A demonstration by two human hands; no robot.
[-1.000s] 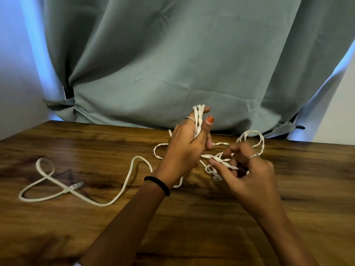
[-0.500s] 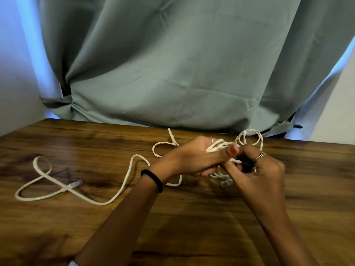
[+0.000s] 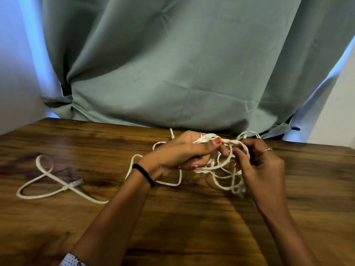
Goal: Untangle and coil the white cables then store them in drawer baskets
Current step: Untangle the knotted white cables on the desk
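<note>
Left hand [image 3: 178,154] now lowered, fingers [image 3: 215,144] clutching white cables [image 3: 221,166].

Near table [image 3: 192,227] bare — slack cable [image 3: 48,191] crosses left, curtain [image 3: 172,73] behind.

A dark-grained wooden table [image 3: 192,227] is seen, backed by a grey-green curtain [image 3: 172,73]. On its left part a white cable [image 3: 48,175] is laid in a crossed loop, its connector [image 3: 77,182] resting on the wood. Further white loops [image 3: 224,175] are draped onto the surface toward the right.
</note>
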